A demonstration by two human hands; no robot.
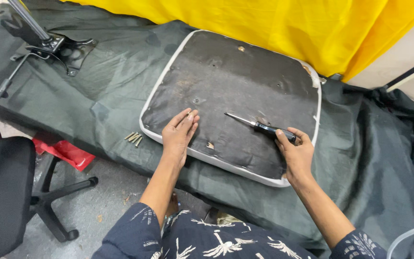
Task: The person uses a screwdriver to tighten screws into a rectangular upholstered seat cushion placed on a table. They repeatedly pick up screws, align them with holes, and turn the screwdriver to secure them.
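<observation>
Seat cushion (235, 91) lies upside-down, dark underside torn.

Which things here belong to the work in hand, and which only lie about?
In use:
- seat base, upside down, left hand flat on it
- screwdriver, in right hand
- screws beside the seat

Lying about:
- chair mechanism
- black office chair
- red bag
- yellow cloth

I see open room across the upper half of the seat base (235, 72) — nothing lies on it there. My left hand (179, 134) rests flat at its near edge; a screwdriver (257, 125) slants across right. Loose screws (133, 138) sit just left, off the rim.
</observation>
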